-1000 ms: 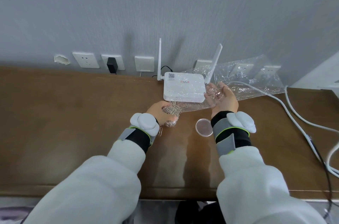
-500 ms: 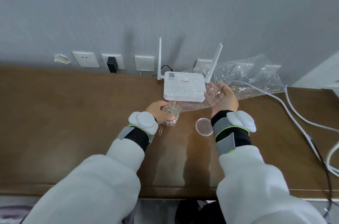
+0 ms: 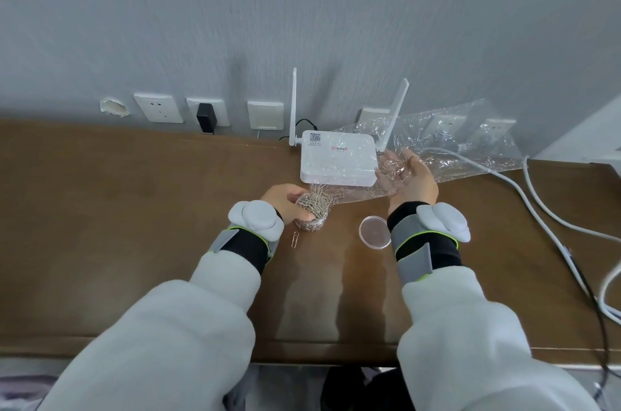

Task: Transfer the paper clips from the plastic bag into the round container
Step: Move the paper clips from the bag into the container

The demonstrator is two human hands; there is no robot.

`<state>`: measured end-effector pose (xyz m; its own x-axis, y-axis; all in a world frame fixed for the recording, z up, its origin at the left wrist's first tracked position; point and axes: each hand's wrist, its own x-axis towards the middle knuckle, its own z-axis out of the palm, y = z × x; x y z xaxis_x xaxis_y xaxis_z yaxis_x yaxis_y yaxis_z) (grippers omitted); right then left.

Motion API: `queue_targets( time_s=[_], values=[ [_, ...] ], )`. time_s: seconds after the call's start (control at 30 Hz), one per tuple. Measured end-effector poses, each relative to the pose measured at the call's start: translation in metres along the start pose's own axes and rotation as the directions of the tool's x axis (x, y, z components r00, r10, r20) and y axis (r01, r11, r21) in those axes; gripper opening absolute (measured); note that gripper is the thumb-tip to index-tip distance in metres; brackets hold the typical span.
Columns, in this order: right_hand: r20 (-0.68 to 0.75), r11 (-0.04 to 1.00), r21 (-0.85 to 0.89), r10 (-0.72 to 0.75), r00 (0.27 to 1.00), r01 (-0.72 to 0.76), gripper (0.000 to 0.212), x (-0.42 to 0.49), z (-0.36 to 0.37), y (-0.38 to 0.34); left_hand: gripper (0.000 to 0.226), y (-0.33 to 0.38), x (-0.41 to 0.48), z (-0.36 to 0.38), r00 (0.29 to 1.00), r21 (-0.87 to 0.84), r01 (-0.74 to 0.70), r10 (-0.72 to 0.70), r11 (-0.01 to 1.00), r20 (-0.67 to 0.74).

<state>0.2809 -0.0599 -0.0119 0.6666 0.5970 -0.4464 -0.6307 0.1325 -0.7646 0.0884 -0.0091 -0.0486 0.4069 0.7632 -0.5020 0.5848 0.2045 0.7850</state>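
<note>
My left hand [image 3: 285, 200] grips the small clear round container [image 3: 314, 220], which stands on the brown table [image 3: 134, 225] heaped with silver paper clips [image 3: 316, 202]. The clear plastic bag [image 3: 447, 141] is tilted, its lower mouth over the container. My right hand [image 3: 411, 180] holds the bag from below, palm up, fingers loosely curled on the film; a few clips still lie inside the bag above the palm. One loose paper clip [image 3: 295, 239] lies on the table beside my left wrist. The container's clear round lid [image 3: 374, 231] lies flat near my right wrist.
A white router [image 3: 336, 158] with two antennas stands behind the container, partly under the bag. White cables [image 3: 537, 209] run across the table's right side. Wall sockets and a black plug [image 3: 205, 118] line the wall behind.
The container has come down with my left hand onto the table. The bag and my right hand have barely moved.
</note>
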Motion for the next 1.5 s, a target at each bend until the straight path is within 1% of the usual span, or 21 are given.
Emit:
queue_targets(
  time_s=[0.07,0.13,0.23,0.43,0.57,0.67,0.8,0.87,0.97,1.03,1.17,1.3,1.37,1.5],
  values=[
    [-0.001,1.000,0.006,0.004,1.000,-0.004,0.017,0.000,0.001,0.000,0.045,0.001,0.000,-0.001,1.000,-0.032,0.023,-0.024,0.999,-0.019],
    [-0.004,1.000,0.005,0.003,1.000,-0.003,0.017,0.001,0.000,0.000,0.042,0.002,0.000,-0.003,0.999,-0.053,0.046,-0.046,0.998,-0.008],
    [0.003,1.000,0.011,0.004,1.000,-0.004,0.017,0.000,0.001,-0.001,0.042,0.001,-0.001,-0.004,0.998,-0.083,0.060,-0.061,0.995,-0.007],
    [-0.008,1.000,0.028,0.006,1.000,-0.006,0.015,-0.003,0.004,-0.005,0.044,-0.003,0.001,0.001,0.998,-0.007,0.047,-0.047,0.999,-0.049],
    [-0.009,1.000,0.025,0.015,1.000,-0.015,0.015,-0.004,0.004,-0.006,0.044,-0.002,0.002,0.000,0.999,0.023,0.039,-0.038,0.999,-0.040],
    [-0.004,0.999,0.029,0.021,1.000,-0.021,0.015,-0.004,0.004,-0.006,0.047,0.000,0.003,-0.001,0.999,0.017,0.052,-0.052,0.998,-0.018],
    [-0.009,1.000,0.022,0.023,1.000,-0.023,0.013,-0.005,0.005,-0.006,0.047,0.003,0.005,0.003,0.996,-0.033,0.080,-0.081,0.996,-0.031],
    [-0.002,0.999,0.028,0.024,1.000,-0.023,0.014,-0.005,0.005,-0.006,0.045,0.001,0.006,0.006,0.996,-0.061,0.042,-0.046,0.997,-0.074],
    [0.007,1.000,0.021,0.019,1.000,-0.019,0.015,-0.003,0.004,-0.005,0.038,-0.005,0.004,0.014,0.983,-0.083,-0.046,0.031,0.995,-0.181],
    [0.009,1.000,0.014,0.013,1.000,-0.013,0.016,-0.003,0.004,-0.005,0.033,-0.006,0.004,0.017,0.975,-0.100,-0.051,0.028,0.994,-0.219],
    [0.014,1.000,0.005,0.008,1.000,-0.008,0.016,-0.003,0.003,-0.004,0.035,-0.004,0.007,0.012,0.981,-0.107,-0.016,-0.006,0.994,-0.194],
    [0.010,1.000,-0.007,0.009,1.000,-0.009,0.014,-0.004,0.003,-0.004,0.032,-0.009,0.003,0.015,0.970,-0.085,-0.066,0.044,0.994,-0.238],
    [0.004,1.000,-0.002,0.011,1.000,-0.011,0.014,-0.004,0.003,-0.005,0.032,-0.008,0.002,0.016,0.968,-0.078,-0.070,0.048,0.994,-0.246],
    [0.000,1.000,0.003,0.013,1.000,-0.013,0.014,-0.005,0.004,-0.006,0.032,-0.003,0.005,0.013,0.974,-0.131,-0.030,-0.001,0.991,-0.229]
  ],
)
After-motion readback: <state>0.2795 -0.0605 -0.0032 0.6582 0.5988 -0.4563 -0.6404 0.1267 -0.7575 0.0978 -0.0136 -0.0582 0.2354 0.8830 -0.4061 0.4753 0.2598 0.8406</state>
